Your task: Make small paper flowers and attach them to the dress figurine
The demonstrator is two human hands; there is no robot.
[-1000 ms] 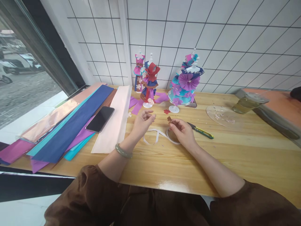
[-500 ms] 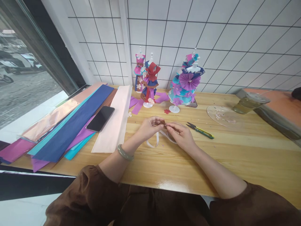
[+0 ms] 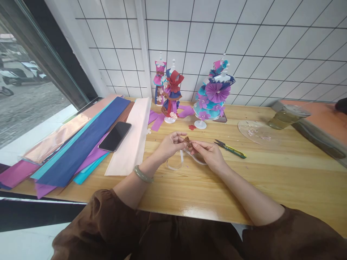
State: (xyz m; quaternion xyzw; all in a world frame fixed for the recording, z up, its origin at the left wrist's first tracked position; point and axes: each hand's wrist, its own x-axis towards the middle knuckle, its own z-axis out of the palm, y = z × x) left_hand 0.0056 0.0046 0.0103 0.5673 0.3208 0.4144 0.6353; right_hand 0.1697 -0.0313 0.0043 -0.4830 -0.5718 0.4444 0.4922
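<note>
The small brown folded paper piece [image 3: 187, 142], pleated like a tiny fan or bow, sits pinched between the fingertips of both hands just above the wooden worktop [image 3: 271, 173], roughly at its middle in front of the person. The left hand [image 3: 169, 146] closes its grip on the piece from the left, thumb and forefinger meeting on it; the right hand [image 3: 208, 153] closes its grip on it from the right in the same pinch.

The likeliest trouble, as I judge it, is the pleats springing apart: the piece is tiny and held only at the fingertips, so a slack pinch would let it unfold or drop. The thin white ribbon strip [image 3: 179, 161] loops loosely below the hands and lies partly on the worktop; a pull on it could drag it off the piece or tangle it. The yellow-and-black handled snips [image 3: 230, 149] lie near the right hand, blades pointing toward it, so a careless sweep of the wrist could catch them.

Both forearms reach forward from brown sleeves, wrists low over the worktop and angled inward. A green bangle [image 3: 142, 174] circles the left wrist. A black smartphone [image 3: 115, 136] rests on the spread sheets of coloured paper [image 3: 81, 144], well apart to the left.
</note>
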